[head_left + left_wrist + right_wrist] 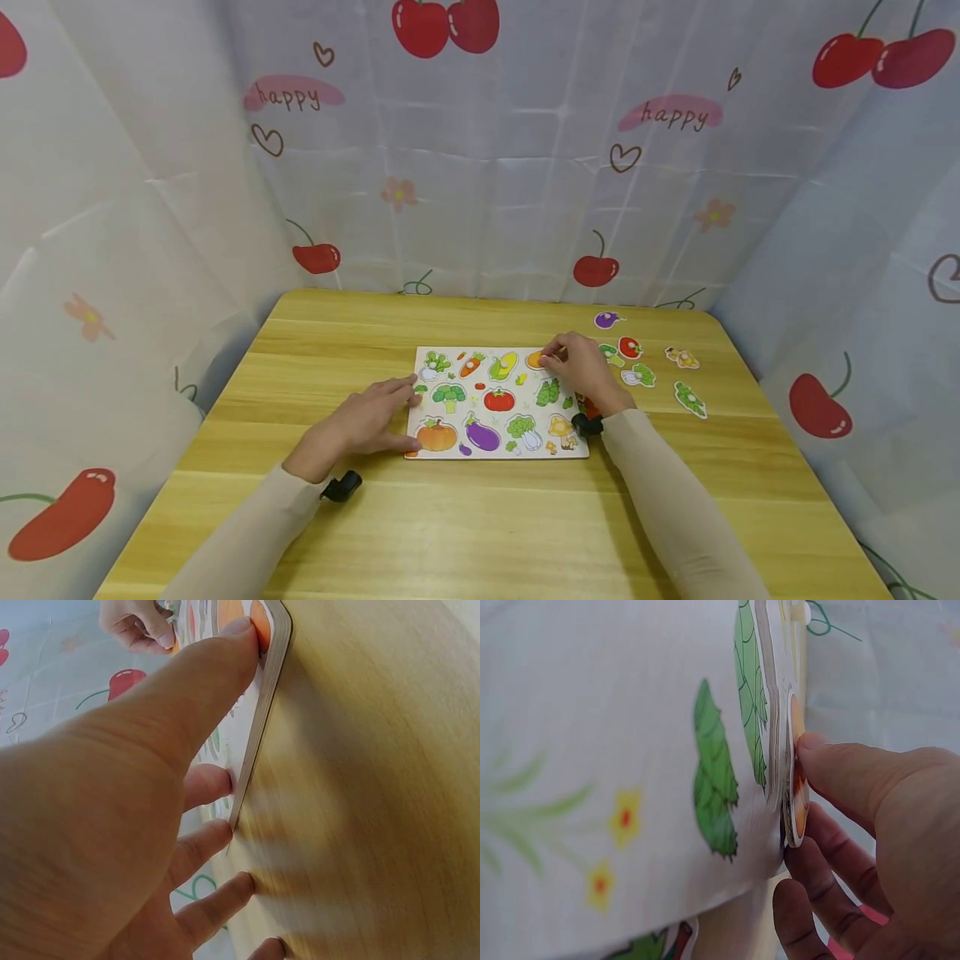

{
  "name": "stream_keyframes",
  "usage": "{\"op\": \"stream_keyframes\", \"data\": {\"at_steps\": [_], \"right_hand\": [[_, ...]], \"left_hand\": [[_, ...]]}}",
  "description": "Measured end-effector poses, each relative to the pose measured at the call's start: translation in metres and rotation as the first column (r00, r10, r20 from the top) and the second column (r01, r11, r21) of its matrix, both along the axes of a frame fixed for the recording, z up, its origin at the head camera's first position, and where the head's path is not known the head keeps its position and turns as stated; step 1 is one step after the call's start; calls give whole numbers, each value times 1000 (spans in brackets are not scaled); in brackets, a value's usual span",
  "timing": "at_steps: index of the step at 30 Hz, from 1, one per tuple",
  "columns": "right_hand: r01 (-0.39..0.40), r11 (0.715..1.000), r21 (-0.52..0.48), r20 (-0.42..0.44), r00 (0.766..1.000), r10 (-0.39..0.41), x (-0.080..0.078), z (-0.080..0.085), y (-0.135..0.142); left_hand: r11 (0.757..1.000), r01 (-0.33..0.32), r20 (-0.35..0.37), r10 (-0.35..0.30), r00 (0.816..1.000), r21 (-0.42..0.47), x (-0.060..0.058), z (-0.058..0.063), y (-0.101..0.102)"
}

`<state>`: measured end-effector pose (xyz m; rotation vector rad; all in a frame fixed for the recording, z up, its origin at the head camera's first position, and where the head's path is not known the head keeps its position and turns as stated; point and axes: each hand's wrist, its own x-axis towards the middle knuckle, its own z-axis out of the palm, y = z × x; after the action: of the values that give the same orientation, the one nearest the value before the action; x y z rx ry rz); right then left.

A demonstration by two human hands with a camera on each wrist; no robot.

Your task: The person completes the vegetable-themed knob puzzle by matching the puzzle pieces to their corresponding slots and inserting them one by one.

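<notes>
A white wooden vegetable puzzle board [487, 450] lies flat on the table, printed with a pumpkin, eggplant, broccoli, tomato, corn and others. My left hand [367, 421] lies along the board's left side, thumb over the lower left corner and fingertips at the edge, the fingers spread. At the upper right of the board my right hand [588, 371] pinches an orange puzzle piece [799, 802] between thumb and fingers, low over the board. In the right wrist view this piece shows nearly edge-on, so its picture is mostly hidden.
Loose pieces lie to the right of the board: an eggplant [607, 320], a tomato [630, 347], a cabbage [638, 376], mushrooms [682, 358] and a green vegetable [690, 400]. A broccoli piece [611, 355] is close to the right hand. Printed curtains [487, 208] enclose the wooden table [465, 525].
</notes>
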<state>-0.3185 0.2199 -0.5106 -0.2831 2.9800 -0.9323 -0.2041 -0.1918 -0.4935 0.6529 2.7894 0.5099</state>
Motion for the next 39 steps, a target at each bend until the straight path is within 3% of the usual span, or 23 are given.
{"op": "stream_keyframes", "data": {"at_steps": [39], "right_hand": [[-5,1000,-17,3,1000,5,-1,-2,0]], "left_hand": [[1000,-12,22,11,1000,18,3,2,1]]}}
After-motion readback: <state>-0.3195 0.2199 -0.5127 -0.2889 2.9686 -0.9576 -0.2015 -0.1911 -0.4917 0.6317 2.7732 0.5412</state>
